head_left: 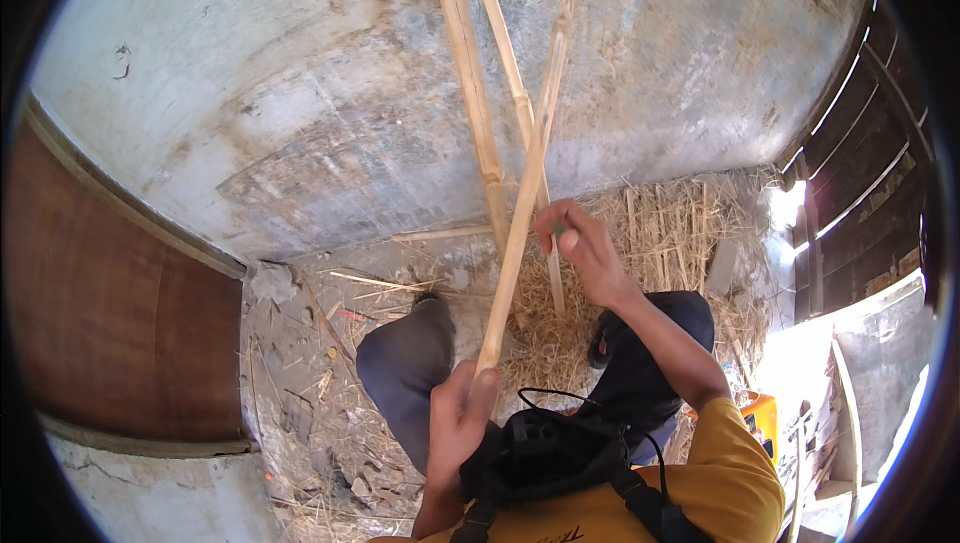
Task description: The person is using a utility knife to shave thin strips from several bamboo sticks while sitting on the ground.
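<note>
A long pale bamboo strip (512,268) slants up and away from me, its far end against the wall. My left hand (460,411) is closed round its near end, close to my body. Beside the strip's middle, my right hand (588,251) is raised with its fingers curled in. A bit of green shows between those fingers, too small to name. Behind the held strip, a thicker bamboo pole (466,63) and a thin bamboo pole (505,33) lean on the wall. The thin one crosses behind the strip and passes down near my right hand.
A stained plaster wall (330,93) stands ahead. Straw and bamboo shavings (670,238) litter the floor between and around my feet. To the left is a brown wooden panel (130,293); a dark slatted wall (860,173) rises at right. A yellow-orange container (762,418) stands at lower right.
</note>
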A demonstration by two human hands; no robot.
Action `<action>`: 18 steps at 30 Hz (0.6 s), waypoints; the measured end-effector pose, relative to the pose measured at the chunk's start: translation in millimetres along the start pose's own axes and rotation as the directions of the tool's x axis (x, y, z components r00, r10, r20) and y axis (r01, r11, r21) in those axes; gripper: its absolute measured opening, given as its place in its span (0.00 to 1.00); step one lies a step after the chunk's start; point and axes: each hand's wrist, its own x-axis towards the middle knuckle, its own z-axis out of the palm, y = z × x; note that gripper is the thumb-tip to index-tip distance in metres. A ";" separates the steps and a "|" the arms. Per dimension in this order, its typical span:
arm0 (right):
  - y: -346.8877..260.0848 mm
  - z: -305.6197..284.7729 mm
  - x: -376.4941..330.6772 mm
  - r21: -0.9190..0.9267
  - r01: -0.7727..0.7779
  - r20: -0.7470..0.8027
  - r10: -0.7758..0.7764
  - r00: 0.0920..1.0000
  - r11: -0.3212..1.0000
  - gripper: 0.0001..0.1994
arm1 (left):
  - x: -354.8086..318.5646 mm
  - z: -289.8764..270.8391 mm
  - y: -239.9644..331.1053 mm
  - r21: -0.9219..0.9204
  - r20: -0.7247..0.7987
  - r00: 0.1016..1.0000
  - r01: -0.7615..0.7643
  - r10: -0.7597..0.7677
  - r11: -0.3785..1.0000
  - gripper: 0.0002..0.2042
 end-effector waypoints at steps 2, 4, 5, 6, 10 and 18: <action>0.9 7.2 -8.6 -0.171 0.165 0.070 -0.155 0.985 0.971 0.26 | 3.7 2.4 7.7 -0.030 -0.016 1.000 -0.005 0.005 1.000 0.10; -3.1 13.8 -16.5 -0.254 0.286 0.145 -0.256 0.956 0.924 0.25 | 6.5 4.1 14.8 -0.070 -0.027 1.000 -0.007 0.005 0.998 0.10; -6.2 15.1 -18.0 -0.290 0.331 0.191 -0.284 0.939 0.898 0.24 | 7.0 4.8 16.8 -0.098 -0.032 0.999 0.007 -0.010 0.995 0.10; -10.0 15.9 -18.9 -0.325 0.376 0.238 -0.310 0.921 0.868 0.23 | 7.5 5.6 18.5 -0.126 -0.036 0.999 0.021 -0.025 0.992 0.10; -16.9 24.0 -24.1 -0.343 0.444 0.292 -0.355 0.888 0.828 0.19 | 8.5 4.8 20.7 -0.245 -0.014 0.999 0.034 -0.039 0.969 0.11; -21.3 29.6 -26.3 -0.366 0.453 0.282 -0.367 0.887 0.813 0.18 | 8.6 8.9 30.8 -0.281 -0.016 0.999 0.022 -0.027 0.959 0.12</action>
